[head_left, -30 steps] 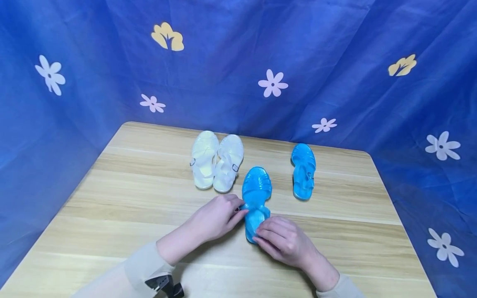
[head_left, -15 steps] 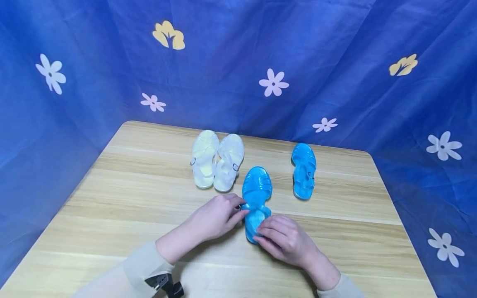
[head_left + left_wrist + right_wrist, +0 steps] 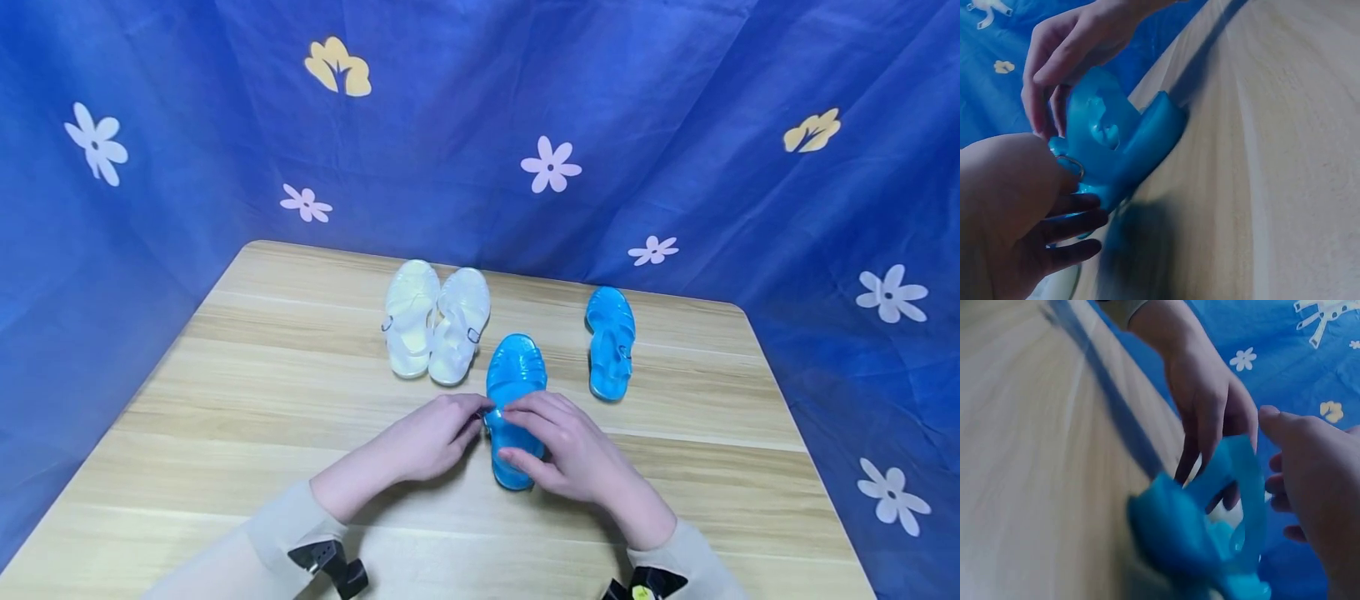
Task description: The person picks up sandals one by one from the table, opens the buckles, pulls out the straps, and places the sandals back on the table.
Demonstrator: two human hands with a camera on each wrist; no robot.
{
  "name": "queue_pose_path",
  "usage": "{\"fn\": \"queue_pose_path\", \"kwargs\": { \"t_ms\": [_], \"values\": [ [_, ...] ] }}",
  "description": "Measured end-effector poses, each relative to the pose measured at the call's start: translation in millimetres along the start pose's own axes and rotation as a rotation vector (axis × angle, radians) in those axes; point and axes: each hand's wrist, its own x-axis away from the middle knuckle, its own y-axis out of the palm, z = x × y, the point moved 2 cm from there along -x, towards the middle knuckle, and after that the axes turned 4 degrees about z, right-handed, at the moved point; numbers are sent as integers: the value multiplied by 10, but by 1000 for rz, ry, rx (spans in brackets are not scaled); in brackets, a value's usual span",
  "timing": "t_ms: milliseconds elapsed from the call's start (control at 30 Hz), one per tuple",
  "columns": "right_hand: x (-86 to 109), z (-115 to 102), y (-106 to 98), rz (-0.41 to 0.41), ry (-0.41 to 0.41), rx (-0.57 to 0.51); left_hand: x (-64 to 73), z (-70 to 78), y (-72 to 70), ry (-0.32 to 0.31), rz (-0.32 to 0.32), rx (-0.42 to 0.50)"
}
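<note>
I note right hand (image 3: 566, 442) shifted from heel (image 3: 513, 481) to middle of blue sandal (image 3: 517, 375), below frame centre; thumb spread from fingers. Left hand (image 3: 435, 437) at sandal's left edge, pinching or not: cannot tell. I judge work now centred on strap (image 3: 1250, 494).

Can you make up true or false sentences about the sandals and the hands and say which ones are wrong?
1. The left hand and right hand are both at the nearer blue sandal. True.
2. The right hand holds a white sandal. False: it is over the nearer blue sandal.
3. The two white sandals are side by side on the table. True.
4. The farther blue sandal has no hand on it. True.
5. The farther blue sandal touches the white sandals. False: it sits apart from them, off to the right.
6. Everything behind the table is plain red. False: the cloth is blue with white and yellow flowers.
</note>
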Motion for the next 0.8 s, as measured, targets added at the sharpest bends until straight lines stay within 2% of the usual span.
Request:
{"fn": "queue_pose_path", "kwargs": {
  "t_ms": [200, 367, 567, 733, 800],
  "values": [
    [-226, -48, 90, -82, 53, -11, -9, -58, -1, 29, 10, 140],
    [-277, -32, 95, -182, 181, -54, -19, -131, 13, 4, 23, 237],
    [-268, 26, 27, -269, 293, -40, -21, -134, 44, -42, -1, 265],
    [-260, 44, 35, -386, 365, 0, -36, -76, 54, -62, 21, 283],
    [-255, 43, 38, -409, 387, 26, -47, -66, 47, -81, 36, 304]
  ]
}}
